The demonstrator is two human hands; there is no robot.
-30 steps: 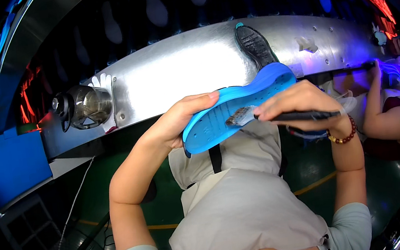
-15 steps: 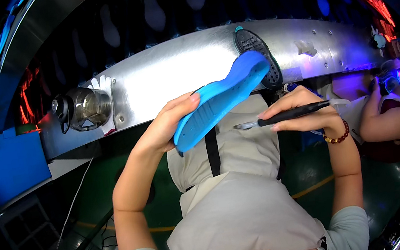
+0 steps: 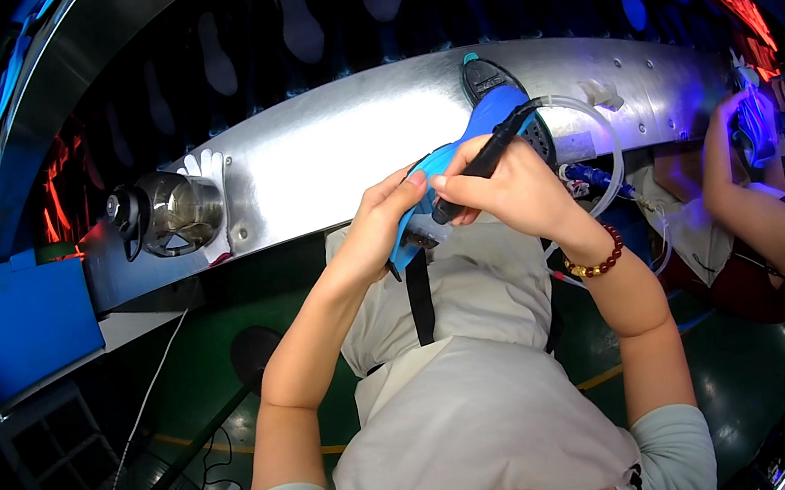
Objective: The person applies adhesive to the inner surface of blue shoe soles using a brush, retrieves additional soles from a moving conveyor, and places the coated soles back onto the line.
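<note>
Your desk (image 3: 330, 144), metal: dark sole (image 3: 482, 74) lies on it, partly covered by the blue sole (image 3: 492, 113); crumpled pale scrap (image 3: 603, 96) off to the right. At left, a see-through bottle (image 3: 175, 212) with a dark lid sits against a white glove (image 3: 207, 168); bottle looks smoky, can't tell what's inside. Blue box (image 3: 30, 317) further left, contents not visible. Blue sole is tilted in front of you at the desk's near edge. Your left hand (image 3: 396, 215) pinches its near end, thumb on top; your right hand (image 3: 508, 180) is closed pen-style around a black-handled brush (image 3: 501, 143), clear tube (image 3: 612, 142) looping off it. Your right hand hides mid-sole; bristles hard to make out. Co-worker's hands (image 3: 736, 107), far right, hold something blue-lit, unclear.
</note>
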